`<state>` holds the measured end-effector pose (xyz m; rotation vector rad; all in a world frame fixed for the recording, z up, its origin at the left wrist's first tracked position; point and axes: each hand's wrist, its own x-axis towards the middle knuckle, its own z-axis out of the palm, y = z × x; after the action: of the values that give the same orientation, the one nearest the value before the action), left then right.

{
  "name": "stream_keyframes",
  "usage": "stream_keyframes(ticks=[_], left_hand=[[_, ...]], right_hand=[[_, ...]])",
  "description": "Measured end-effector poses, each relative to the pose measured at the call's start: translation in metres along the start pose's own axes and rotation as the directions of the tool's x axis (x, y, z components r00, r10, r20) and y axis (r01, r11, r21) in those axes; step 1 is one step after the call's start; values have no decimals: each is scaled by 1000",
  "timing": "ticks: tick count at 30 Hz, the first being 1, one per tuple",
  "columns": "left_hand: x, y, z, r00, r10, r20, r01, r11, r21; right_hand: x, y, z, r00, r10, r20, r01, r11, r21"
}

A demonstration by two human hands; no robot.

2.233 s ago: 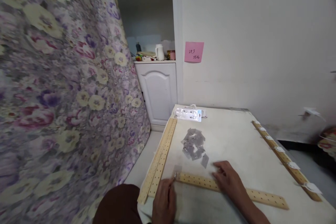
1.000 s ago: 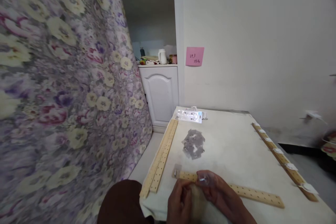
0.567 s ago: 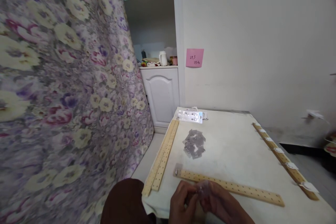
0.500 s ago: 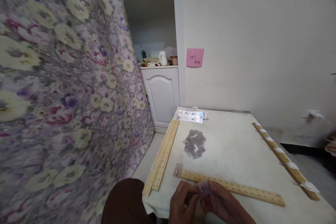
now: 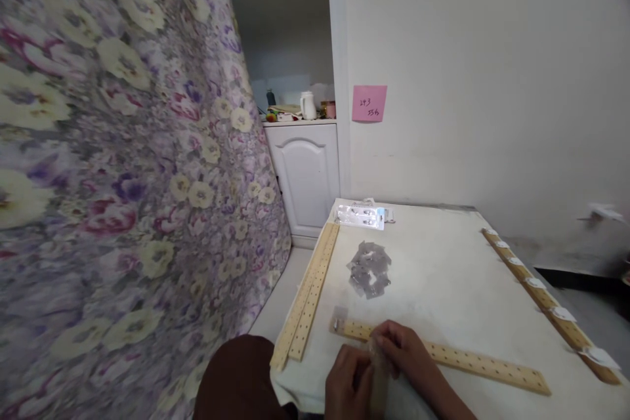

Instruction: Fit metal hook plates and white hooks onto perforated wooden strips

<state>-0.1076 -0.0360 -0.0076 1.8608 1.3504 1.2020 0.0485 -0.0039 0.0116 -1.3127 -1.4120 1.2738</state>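
My two hands meet at the near edge of a white table [image 5: 443, 275]. My left hand [image 5: 347, 384] and my right hand [image 5: 411, 357] both pinch a small clear plastic piece [image 5: 378, 357] between the fingertips. Just beyond them lies a pale wooden strip [image 5: 467, 362] with rows of holes, a small clear piece stuck at its left end [image 5: 338, 320]. A heap of small grey clear pieces [image 5: 370, 269] lies farther back on the table.
Two more holed wooden strips [image 5: 310, 295] lie along the table's left edge. Another strip [image 5: 546, 302] carrying several white tabs runs along the right edge. A clear blister pack [image 5: 360, 215] sits at the far edge. A floral curtain [image 5: 123, 177] hangs at left; a pink note [image 5: 369, 103] is on the wall.
My right hand left the heap of pieces and joined my left hand at the near edge, a clear piece now pinched between both. The camera view drifted slightly.
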Motion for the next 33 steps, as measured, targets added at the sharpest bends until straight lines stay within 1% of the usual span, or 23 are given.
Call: stream_keyframes(ticks=[3,6,13,18,22,29,33], left_hand=[[6,0,-3,999,-35,10,35,999,34],[12,-3,-1,998,-59,-6,59,995,79],[16,-10,14,991,-130,-10,129,967,219],[19,-10,16,986,-165,4,160,960,229],[20,-10,16,981,-192,19,180,948,262],[19,-15,17,992,-124,-16,124,963,239],[20,-16,16,992,-120,-29,123,963,238]], right_hand=[[15,-4,-3,996,-84,4,84,982,-167],[28,-5,-4,989,-150,20,149,946,-287],[43,6,-2,989,-148,-7,123,849,-515],[47,15,-1,988,-152,-21,114,818,-564],[48,14,0,990,-138,-41,88,803,-590],[49,12,3,989,-136,-65,75,820,-567],[51,13,5,989,-135,-62,77,823,-562]])
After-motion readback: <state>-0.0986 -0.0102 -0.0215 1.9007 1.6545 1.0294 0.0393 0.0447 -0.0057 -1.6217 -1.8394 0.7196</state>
